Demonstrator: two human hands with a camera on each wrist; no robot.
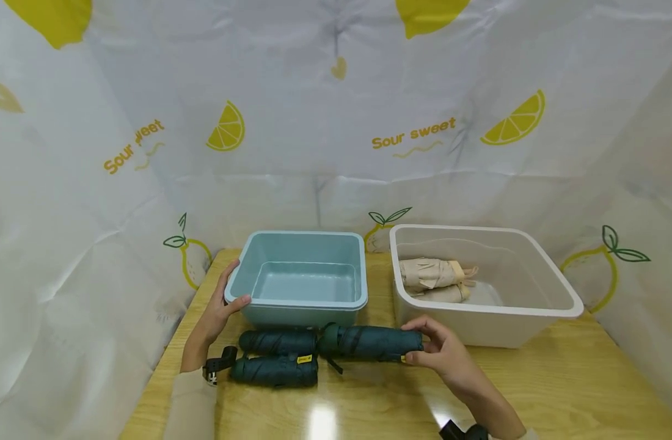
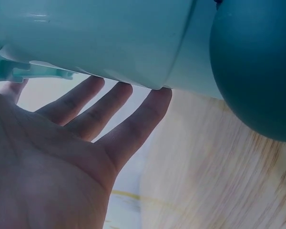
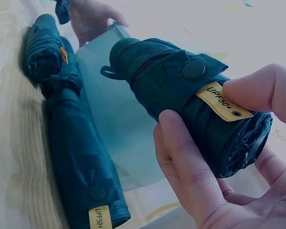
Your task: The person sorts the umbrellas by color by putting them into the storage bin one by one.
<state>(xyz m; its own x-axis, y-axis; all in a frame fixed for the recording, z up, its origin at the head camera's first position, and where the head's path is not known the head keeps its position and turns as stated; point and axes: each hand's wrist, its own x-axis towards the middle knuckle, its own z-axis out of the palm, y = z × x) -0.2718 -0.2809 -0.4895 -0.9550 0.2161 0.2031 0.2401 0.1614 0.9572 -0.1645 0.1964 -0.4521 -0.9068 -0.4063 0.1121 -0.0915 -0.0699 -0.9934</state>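
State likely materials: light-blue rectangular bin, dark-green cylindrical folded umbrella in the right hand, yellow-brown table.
Bin: probably moulded plastic, satin; smooth walls, rounded lip.
Umbrella: likely thin synthetic fabric, low sheen; creased, wrapped folds.
Table: wood or wood-look laminate, can't tell which, glossy; grain and bright reflection.

My left hand (image 1: 217, 310) touches the blue tub (image 1: 300, 315); my right hand (image 1: 445, 353) holds one dark umbrella (image 1: 369, 343) beside two similar umbrellas (image 1: 275, 371) on the surface (image 1: 380, 403)

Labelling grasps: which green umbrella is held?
The green umbrella pinched by the right hand; the other green umbrellas lie ungripped on the table.
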